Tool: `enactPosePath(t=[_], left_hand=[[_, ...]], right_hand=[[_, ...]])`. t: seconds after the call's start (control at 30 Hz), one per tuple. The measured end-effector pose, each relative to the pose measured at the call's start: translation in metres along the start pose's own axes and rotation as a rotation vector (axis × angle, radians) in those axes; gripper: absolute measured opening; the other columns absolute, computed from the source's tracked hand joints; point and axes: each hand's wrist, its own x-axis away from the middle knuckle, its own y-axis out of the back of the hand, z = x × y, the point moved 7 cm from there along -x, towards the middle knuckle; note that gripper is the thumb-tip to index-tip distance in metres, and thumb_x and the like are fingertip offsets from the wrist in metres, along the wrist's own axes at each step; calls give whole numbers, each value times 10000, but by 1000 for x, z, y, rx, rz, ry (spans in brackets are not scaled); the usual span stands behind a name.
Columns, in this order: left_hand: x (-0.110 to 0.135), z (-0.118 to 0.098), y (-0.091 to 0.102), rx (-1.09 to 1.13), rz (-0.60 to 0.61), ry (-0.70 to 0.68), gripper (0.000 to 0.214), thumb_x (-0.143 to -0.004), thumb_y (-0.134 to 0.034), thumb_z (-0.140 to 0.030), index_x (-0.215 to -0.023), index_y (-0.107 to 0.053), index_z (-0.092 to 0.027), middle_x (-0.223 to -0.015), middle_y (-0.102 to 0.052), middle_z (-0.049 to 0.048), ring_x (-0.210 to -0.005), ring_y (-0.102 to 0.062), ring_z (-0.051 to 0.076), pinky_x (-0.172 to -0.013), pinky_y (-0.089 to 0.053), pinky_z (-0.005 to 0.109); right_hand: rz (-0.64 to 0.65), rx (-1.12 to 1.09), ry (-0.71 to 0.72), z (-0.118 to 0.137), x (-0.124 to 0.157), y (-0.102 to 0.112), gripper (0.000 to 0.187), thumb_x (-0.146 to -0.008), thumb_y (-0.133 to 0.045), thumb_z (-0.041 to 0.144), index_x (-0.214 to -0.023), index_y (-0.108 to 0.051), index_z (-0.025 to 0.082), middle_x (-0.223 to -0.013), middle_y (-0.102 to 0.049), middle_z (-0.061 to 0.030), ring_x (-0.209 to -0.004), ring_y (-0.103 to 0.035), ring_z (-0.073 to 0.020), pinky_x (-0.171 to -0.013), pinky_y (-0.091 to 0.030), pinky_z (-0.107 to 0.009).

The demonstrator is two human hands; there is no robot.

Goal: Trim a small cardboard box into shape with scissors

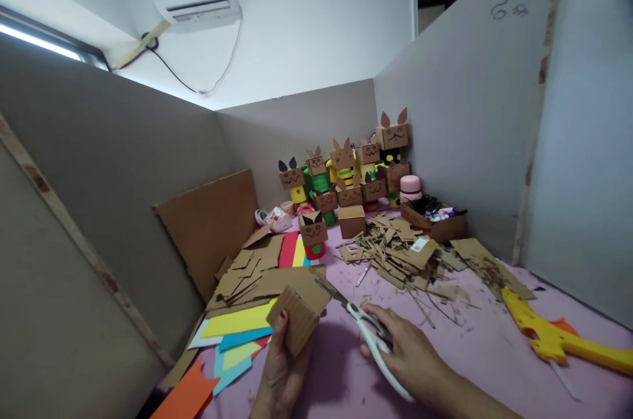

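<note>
A small piece of corrugated cardboard is held up in my left hand, the thumb pressed across its front. My right hand grips a pair of scissors with white handles, their blades pointing up and left beside the cardboard piece. Whether the blades touch the cardboard I cannot tell. Behind my left hand lie flat cardboard sheets and colored paper strips, among them a yellow one and an orange one.
Several cardboard animal figures stand at the back. A heap of cardboard scraps lies right of center, near a box of pens. A yellow glue gun rests at the right. Grey partitions enclose the pink-covered table.
</note>
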Motion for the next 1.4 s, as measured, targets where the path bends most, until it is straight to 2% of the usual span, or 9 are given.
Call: enactPosePath(t=[0.27, 0.47, 0.67, 0.87, 1.03, 1.23, 1.4], left_hand=[[-1, 1, -1, 34, 13, 22, 455, -844, -520, -104, -1289, -442, -160, -924, -756, 109, -831, -713, 241, -752, -592, 368], [-2, 2, 1, 29, -27, 28, 406, -834, -535, -104, -1234, -496, -165, -894, -755, 102, -818, -711, 229, -754, -590, 363], [-4, 3, 4, 13, -32, 28, 373, -817, -563, -127, -1187, -525, -159, -914, -747, 106, -867, -701, 251, -794, -576, 404], [-3, 1, 3, -5, -22, 34, 363, -819, -556, -116, -1178, -529, -164, -882, -752, 90, -828, -710, 233, -766, -586, 361], [0, 3, 5, -24, -68, 41, 343, -832, -520, -80, -1167, -526, -153, -832, -756, 85, -754, -716, 210, -708, -597, 335], [4, 7, 0, -41, -81, 51, 364, -838, -507, -68, -1191, -510, -158, -785, -754, 76, -680, -714, 194, -643, -598, 301], [5, 9, -2, -34, -61, 69, 357, -854, -482, -72, -1202, -509, -147, -792, -756, 88, -706, -715, 195, -674, -599, 307]], right_hand=[[-3, 38, 83, 13, 4, 4, 360, -757, -602, 301, -1107, -588, 216, -898, -692, -46, -778, -618, -213, -708, -413, -267], [9, 35, 108, 16, 6, 3, 318, -768, -596, 285, -1075, -581, 203, -861, -698, -37, -721, -604, -198, -660, -400, -244], [9, 27, 119, 17, 6, 2, 273, -771, -582, 282, -1031, -581, 199, -826, -686, -36, -698, -597, -195, -641, -405, -239], [0, 1, 95, 10, 2, -3, 330, -736, -580, 238, -1063, -556, 211, -838, -679, -20, -715, -602, -191, -657, -413, -241], [-8, 14, 59, 7, 1, -2, 426, -720, -583, 241, -1141, -519, 227, -913, -670, -33, -771, -605, -199, -699, -410, -258], [11, 14, 51, 10, 1, 2, 383, -709, -584, 253, -1087, -529, 236, -819, -641, -1, -709, -563, -183, -656, -394, -248], [11, 24, 20, 6, 0, 2, 457, -688, -615, 288, -1130, -520, 222, -787, -621, -5, -697, -544, -190, -632, -386, -247]])
